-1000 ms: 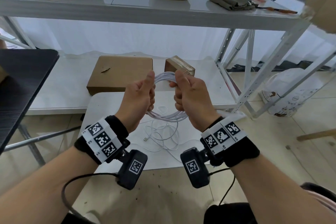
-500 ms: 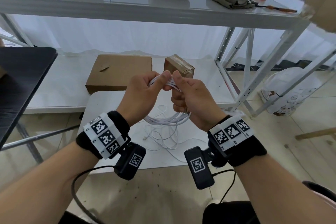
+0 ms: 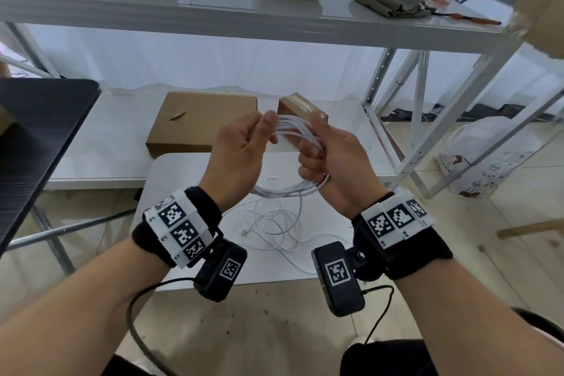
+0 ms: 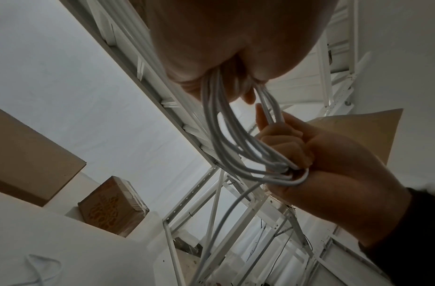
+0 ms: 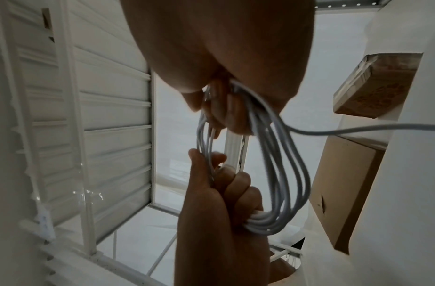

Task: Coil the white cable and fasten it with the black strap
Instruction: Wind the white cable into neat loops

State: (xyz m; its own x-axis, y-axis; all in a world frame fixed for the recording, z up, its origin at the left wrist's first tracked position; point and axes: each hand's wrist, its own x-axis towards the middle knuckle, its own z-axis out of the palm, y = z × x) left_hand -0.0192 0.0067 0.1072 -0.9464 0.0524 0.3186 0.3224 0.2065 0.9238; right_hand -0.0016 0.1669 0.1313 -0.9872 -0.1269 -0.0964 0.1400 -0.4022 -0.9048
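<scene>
Both hands held the white cable (image 3: 293, 131) in the air above the bench (image 3: 171, 171). The left hand (image 3: 241, 146) pinched the coil's upper strands between thumb and curled fingers; the right hand (image 3: 326, 156) was closed around the coil's right side. The coil's long axis ran roughly left to right between them, its lower arc sagging toward the wrists. A loose tail dropped to the bench's middle and lay tangled there, its plug (image 3: 244, 232) pointing left. Half a second earlier the hands had been touching; they had since drawn apart, exposing the strands.
</scene>
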